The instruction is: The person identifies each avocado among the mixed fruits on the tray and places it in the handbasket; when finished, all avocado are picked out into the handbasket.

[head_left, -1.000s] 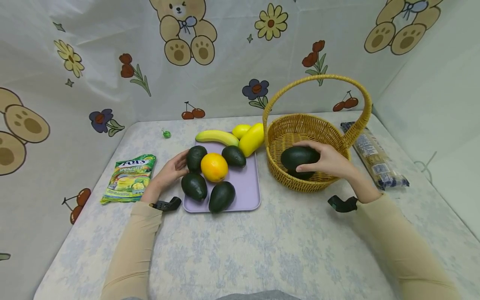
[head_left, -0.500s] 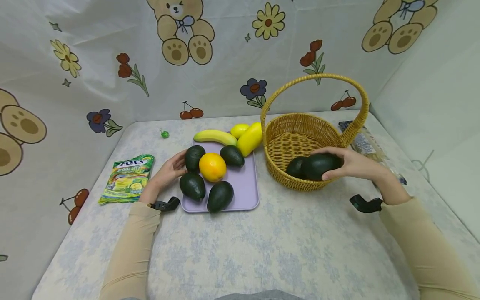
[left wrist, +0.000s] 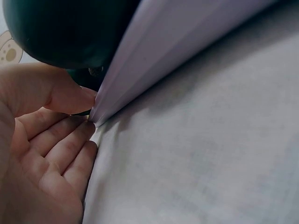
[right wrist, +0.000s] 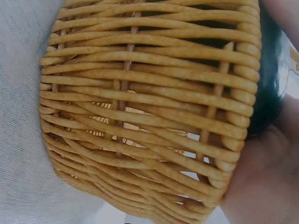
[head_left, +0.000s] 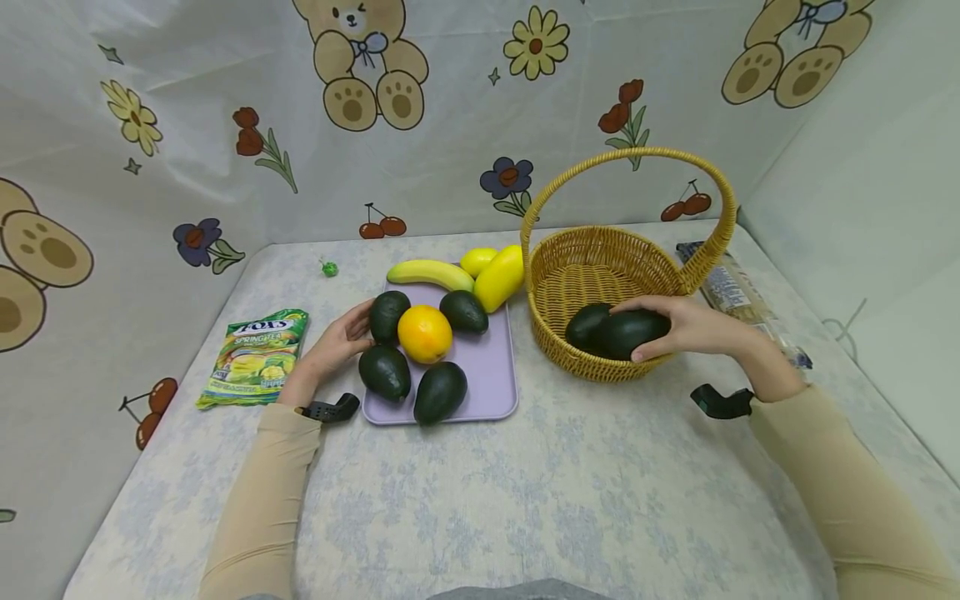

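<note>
In the head view my right hand grips an avocado inside the front right of the wicker basket. A second avocado lies against it on the left. The right wrist view looks at the woven basket side, with the held avocado showing past the rim. My left hand pinches the left edge of the lilac tray; in the left wrist view, thumb and fingertips meet at the tray rim. The tray bears several avocados around an orange.
Behind the tray's contents lie a banana, a lemon and a longer yellow fruit. A green candy bag sits left, a small green item farther back. Right of the basket lies a clear-and-blue packet.
My right hand has moved the avocado rightward within the basket, then slightly back left against the other avocado, which is now more visible. The left hand stays at the tray edge.
</note>
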Tool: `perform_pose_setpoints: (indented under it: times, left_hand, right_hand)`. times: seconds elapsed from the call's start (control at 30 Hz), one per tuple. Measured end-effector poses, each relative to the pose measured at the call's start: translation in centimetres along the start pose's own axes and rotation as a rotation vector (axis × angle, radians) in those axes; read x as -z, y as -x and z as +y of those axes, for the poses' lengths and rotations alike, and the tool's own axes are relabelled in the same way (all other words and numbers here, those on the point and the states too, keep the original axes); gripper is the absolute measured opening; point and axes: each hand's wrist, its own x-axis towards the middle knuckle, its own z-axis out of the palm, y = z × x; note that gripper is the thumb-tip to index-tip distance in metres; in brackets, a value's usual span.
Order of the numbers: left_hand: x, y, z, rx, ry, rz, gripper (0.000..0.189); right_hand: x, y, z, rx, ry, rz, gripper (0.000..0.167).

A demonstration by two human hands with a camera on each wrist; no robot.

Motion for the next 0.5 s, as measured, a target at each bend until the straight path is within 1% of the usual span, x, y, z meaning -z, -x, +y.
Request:
perform_pose_setpoints:
  times: [0.1, 0.2, 0.27, 0.3, 0.37, 0.5]
  left_hand:
    - [0.3, -0.4, -1.0, -0.002, -0.007, 0.005, 0.074]
    - [0.4, -0.6, -1.5, -0.002, -0.015, 0.005, 0.073]
    - [0.5, -0.6, -1.5, -0.005, -0.015, 0.003, 0.073]
    - [0.3, -0.4, -1.1, -0.003, -0.012, 0.001, 0.073]
    - [0.3, -0.5, -1.2, -0.004, -0.014, 0.005, 0.073]
    - [0.3, -0.4, -1.3, -0.031, -0.028, 0.010, 0.073]
  right_hand:
    - [0.1, -0.3, -0.1, -0.008, 0.020, -0.016, 0.064]
    - [0.1, -0.4, 0.0, -0.017, 0.037, -0.023, 0.064]
    - [0.1, -0.5, 0.1, -0.020, 0.047, -0.022, 0.064]
    - [0.1, -0.6, 0.1, -0.021, 0.055, -0.019, 0.064]
    - [0.1, -0.7, 0.2, -0.022, 0.075, -0.013, 0.064]
    - [0.1, -0.9, 0.2, -0.022, 0.103, -0.004, 0.065]
